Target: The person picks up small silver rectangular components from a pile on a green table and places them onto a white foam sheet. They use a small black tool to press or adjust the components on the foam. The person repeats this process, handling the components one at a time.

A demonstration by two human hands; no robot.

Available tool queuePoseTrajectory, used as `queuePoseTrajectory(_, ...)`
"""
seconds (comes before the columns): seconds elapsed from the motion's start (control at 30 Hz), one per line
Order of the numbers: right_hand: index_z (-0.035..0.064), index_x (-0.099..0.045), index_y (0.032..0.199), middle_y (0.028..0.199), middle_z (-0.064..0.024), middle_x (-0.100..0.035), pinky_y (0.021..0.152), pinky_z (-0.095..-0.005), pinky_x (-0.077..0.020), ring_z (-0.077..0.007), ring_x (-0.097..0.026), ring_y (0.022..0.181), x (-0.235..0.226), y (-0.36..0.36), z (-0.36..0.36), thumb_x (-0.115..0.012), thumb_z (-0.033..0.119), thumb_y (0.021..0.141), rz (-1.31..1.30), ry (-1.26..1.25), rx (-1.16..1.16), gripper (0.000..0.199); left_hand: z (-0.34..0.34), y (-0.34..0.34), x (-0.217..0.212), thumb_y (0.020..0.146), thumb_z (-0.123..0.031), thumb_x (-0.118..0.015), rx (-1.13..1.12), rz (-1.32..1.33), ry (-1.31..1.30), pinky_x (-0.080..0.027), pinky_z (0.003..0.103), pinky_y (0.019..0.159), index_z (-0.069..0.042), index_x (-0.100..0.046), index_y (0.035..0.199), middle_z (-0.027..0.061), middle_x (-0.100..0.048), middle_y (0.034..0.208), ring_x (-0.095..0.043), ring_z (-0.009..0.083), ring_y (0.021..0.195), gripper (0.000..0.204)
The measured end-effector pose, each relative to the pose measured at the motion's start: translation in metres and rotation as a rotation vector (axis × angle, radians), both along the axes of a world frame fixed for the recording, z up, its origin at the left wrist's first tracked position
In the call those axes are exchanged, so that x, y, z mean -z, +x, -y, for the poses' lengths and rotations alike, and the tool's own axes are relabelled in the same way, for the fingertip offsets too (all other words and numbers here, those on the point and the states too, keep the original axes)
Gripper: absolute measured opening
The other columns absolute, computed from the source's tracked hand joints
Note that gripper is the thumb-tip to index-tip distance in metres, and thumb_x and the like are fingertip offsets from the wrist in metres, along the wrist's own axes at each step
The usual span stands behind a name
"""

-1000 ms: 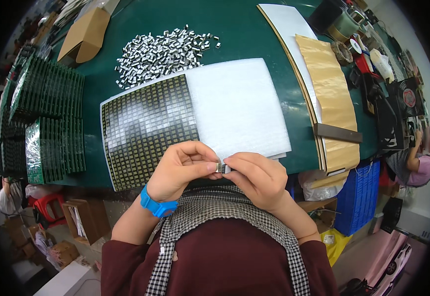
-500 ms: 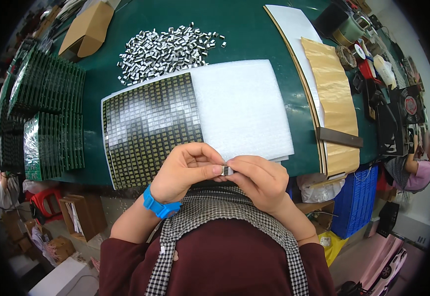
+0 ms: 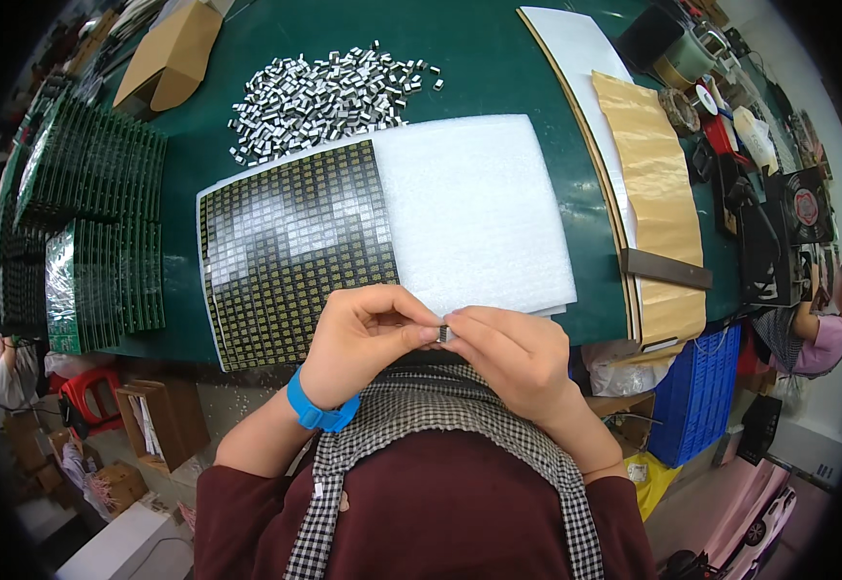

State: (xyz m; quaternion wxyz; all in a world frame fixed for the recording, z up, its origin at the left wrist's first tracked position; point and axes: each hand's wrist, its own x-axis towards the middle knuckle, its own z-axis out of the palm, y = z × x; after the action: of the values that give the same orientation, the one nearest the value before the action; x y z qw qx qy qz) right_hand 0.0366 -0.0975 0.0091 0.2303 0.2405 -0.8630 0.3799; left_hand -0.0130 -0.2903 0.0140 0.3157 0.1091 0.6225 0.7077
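Note:
A tiny silver-and-dark block is pinched between the fingertips of both hands, just in front of the near edge of the foam. My left hand, with a blue band at its wrist, closes thumb and forefinger on the block's left side. From the right, my right hand grips the same piece; its lower fingers are partly hidden. Beyond my left hand lies a dark sheet with a grid of small gold-marked labels, resting on white foam sheeting. Several similar small blocks form a loose pile behind the foam.
Stacked green circuit boards stand at the left, with a cardboard box behind. On the right are brown paper, a dark bar and assorted tools. A blue crate and another person are beyond the table's right end.
The small block has turned between my fingertips and shows a narrower face. Both hands have shifted slightly, the fingers staying together on it.

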Motion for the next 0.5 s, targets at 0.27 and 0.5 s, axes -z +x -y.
queuePoseTrajectory(0.27,-0.0032,-0.063,0.092,0.084,-0.0097,-0.065,0.051,-0.026,-0.0496,-0.0165,-0.062,0.062,-0.003,0.005,0.008,-0.069,0.009,0.075,-0.06,0.263,0.022,0.022,-0.011,0.01,-0.026,0.078,0.003,-0.063,-0.028,-0.305,-0.329,-0.054,0.025,0.077,0.004,-0.06,0.099,0.0101,-0.066,0.092,-0.066,0.0146,0.083,0.022)
queuePoseTrajectory(0.5,-0.0005,-0.066,0.091,0.082,-0.0081,-0.068,0.055,-0.0271,-0.052,-0.0183,-0.066,0.068,0.009,-0.007,0.014,-0.073,0.006,0.073,0.11,-0.197,-0.025,0.02,0.002,-0.02,-0.027,0.077,0.004,-0.054,0.13,-0.034,-0.205,-0.051,0.021,0.07,0.006,-0.058,0.099,0.0083,-0.063,0.083,-0.061,0.0087,0.078,0.022)
